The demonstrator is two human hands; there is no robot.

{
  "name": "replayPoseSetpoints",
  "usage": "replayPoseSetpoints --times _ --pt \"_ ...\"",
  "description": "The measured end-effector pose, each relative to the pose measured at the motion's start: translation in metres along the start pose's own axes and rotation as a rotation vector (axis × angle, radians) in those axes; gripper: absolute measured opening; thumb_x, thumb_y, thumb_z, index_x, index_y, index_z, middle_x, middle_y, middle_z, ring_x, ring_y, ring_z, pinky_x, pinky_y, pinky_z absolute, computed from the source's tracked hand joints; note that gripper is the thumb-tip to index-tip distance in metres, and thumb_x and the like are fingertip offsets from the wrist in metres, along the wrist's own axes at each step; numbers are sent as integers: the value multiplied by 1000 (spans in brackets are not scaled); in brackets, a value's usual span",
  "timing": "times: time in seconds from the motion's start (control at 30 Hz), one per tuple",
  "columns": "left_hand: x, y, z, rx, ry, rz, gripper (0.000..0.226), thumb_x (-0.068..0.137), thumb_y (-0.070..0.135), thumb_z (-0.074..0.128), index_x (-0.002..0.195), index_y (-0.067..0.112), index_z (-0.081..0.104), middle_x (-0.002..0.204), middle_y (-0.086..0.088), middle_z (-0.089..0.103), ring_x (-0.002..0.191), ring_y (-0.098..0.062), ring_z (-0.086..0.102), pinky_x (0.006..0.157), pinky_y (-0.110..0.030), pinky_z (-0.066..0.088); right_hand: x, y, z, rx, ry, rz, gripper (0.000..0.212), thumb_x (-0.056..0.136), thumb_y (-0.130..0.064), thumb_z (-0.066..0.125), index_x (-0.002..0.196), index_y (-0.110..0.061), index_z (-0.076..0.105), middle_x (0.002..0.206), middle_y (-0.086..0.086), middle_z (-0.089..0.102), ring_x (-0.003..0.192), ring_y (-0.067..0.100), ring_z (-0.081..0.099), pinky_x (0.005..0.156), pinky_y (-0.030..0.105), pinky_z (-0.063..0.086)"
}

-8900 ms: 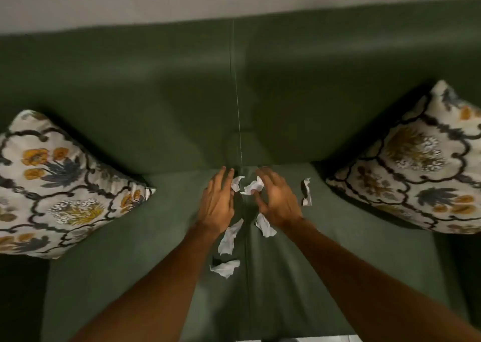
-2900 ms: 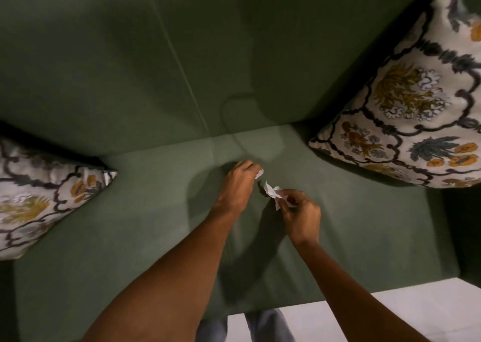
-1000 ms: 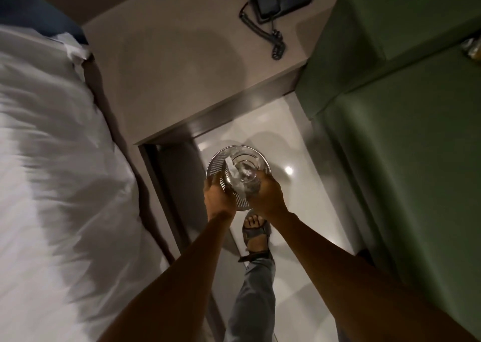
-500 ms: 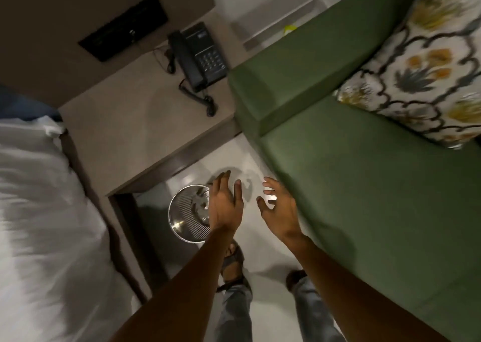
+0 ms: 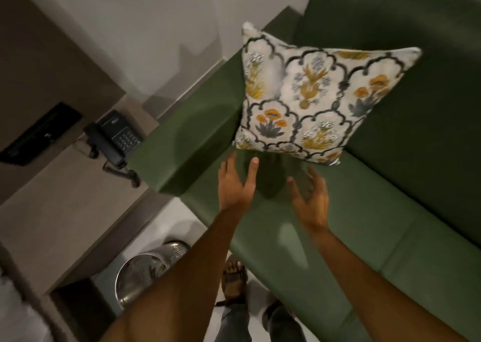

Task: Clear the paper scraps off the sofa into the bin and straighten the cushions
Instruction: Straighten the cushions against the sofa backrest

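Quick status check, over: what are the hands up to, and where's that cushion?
Left hand and right hand open, empty, just short of the cushion. Cushion propped in the sofa corner. Nothing between.

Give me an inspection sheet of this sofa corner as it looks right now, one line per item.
Surface: green sofa seat, no paper scraps seen on the visible part.
Job's things: patterned cushion propped in the corner against the backrest and armrest; metal bin on the floor beside the sofa, contents not clear.
Clutter: nothing seen.
Hands: left hand and right hand open and empty, held just short of the cushion's lower edge.
Cables: coiled cord of the black telephone.
Surroundings: beige side table holding the telephone; pale wall; sandalled foot on the floor.
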State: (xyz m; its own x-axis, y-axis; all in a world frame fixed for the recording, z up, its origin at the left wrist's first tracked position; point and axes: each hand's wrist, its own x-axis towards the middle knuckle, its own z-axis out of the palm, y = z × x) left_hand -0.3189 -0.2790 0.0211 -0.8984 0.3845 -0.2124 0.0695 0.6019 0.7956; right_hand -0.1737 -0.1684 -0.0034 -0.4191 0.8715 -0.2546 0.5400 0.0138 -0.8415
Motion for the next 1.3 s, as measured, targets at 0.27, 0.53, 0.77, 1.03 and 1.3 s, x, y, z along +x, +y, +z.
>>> replayPoseSetpoints --times 0.27,0.53,0.77,1.03,1.3 --pt "85 59 51 -269 -15 -145 98 84 90 39 157 24 42 161 -9 44 150 -29 40 127 -53 30 102 -22 -40 460 256 299 70 102 -63 53 162 -30 40 169 -2 40 158 18 35 131 49 31" --pt "111 73 79 -369 -18 -148 99 80 93 46 155 29 43 156 -2 53 146 -25 49 122 -52 40 134 -41 -36 591 316 290 43 110 -53 45 139 -25 60 143 1 66 136 20 59 123 48 42" --pt "96 82 88 -158 -267 42 74 84 90 51 142 45 51 146 10 60 138 -19 52 118 -53 43 94 -3 -70 704 422 357 45 110 -48 48 145 -22 58 131 -11 70 109 -14 68 94 15 55" --pt "80 96 115 -243 -525 135 87 89 69 69 161 42 28 164 10 42 149 -11 44 126 -47 36 62 24 -103 664 434 397 52 92 -72 55 135 -44 62 137 -14 68 126 1 62 116 36 46" --pt "6 52 119 68 -563 -48 126 67 90 71 163 42 5 174 5 15 159 -21 20 129 -43 22 34 58 -116 624 467 496 66 104 -59 54 162 -31 39 170 -1 40 155 20 40 128 56 34"
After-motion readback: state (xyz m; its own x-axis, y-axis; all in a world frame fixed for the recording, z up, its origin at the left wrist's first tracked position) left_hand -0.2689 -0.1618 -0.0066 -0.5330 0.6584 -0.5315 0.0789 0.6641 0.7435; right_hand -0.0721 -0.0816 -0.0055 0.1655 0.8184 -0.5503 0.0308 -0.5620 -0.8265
